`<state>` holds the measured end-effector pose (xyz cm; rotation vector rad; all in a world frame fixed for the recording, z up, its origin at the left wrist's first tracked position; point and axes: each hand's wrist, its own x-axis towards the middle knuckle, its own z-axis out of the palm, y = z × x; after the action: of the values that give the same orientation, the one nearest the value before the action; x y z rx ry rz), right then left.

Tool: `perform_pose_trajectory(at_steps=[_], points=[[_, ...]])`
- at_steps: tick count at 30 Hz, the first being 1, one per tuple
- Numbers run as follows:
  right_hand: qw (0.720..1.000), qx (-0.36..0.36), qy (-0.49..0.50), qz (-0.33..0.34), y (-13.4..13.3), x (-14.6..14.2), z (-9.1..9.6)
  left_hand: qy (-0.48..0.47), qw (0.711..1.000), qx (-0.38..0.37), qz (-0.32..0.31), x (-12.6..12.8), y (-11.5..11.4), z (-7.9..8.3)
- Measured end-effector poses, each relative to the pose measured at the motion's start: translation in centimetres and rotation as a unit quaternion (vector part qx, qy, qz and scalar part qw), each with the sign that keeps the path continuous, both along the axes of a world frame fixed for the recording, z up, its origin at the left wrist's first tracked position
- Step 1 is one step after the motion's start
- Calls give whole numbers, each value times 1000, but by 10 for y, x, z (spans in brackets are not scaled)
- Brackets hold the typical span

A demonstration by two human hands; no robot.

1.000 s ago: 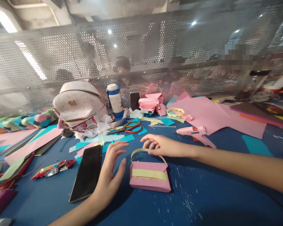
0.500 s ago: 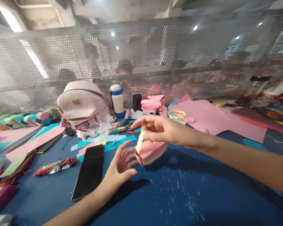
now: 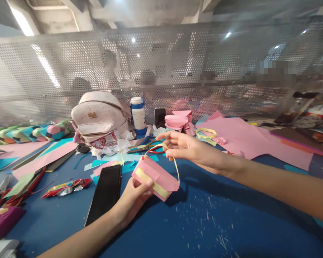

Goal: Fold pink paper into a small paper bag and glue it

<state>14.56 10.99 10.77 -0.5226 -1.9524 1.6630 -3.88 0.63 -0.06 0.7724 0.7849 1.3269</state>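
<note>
A small pink paper bag [image 3: 160,172] with a yellow band across its face and a thin yellow paper handle [image 3: 177,171] is tilted above the blue table. My left hand [image 3: 138,195] grips the bag's lower left side, thumb on the front and fingers behind. My right hand [image 3: 181,147] pinches the top of the handle loop between thumb and fingers. Scissors with red and black handles [image 3: 153,146] lie just behind the bag. A black smartphone [image 3: 104,193] rests left of my left hand.
Behind stand a white backpack [image 3: 99,114], a bottle [image 3: 138,116] and a pink paper basket [image 3: 177,120]. Pink paper sheets [image 3: 244,134] spread at the right. A snack wrapper [image 3: 66,188] and a purple box [image 3: 5,222] lie left. A perforated metal screen [image 3: 164,64] crosses the back.
My left hand, open beside the bag before, has closed on it. The bag has turned so its yellow-banded face shows, and the handle loop has opened out under my right hand.
</note>
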Motion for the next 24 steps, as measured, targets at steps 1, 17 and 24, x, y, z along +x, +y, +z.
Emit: perform_pose_trajectory(at_steps=[1,17,24], points=[[1000,-14,-2,-2,0,0,-2,-1,1000,-2,4,0,1,-1],[996,-41,-74,-37,-19,18,-43,18,999,-23,18,3,1,3],[986,-160,-30,40,-35,25,-87,-19,997,-25,-70,17,-10,4]])
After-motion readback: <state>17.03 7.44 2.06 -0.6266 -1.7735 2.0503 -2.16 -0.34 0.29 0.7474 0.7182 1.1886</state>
